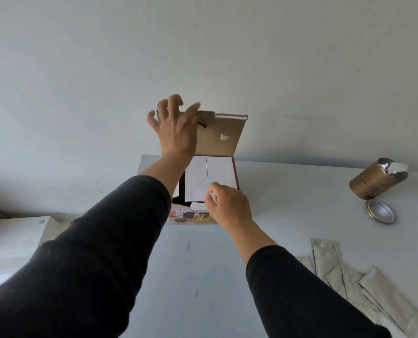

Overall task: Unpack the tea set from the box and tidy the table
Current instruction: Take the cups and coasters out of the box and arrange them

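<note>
Box point(210, 181) at far edge of tabletop point(193, 264), lid point(221, 135) raised upright against wall. Left hand point(176, 129) at lid's top left corner, fingers spread, grip open, holding nothing firmly. Right hand point(229, 206) at box's near edge, fingers curled on white inner flap point(219, 175), loose pinch. Tea set not visible, presumably under flaps. Step: opening box. Best to steady lid back with left, peel 2 flaps outward slowly, no tugging. Right of box: can point(377, 179), cap point(379, 212), pouches point(349, 272), well apart.
</note>
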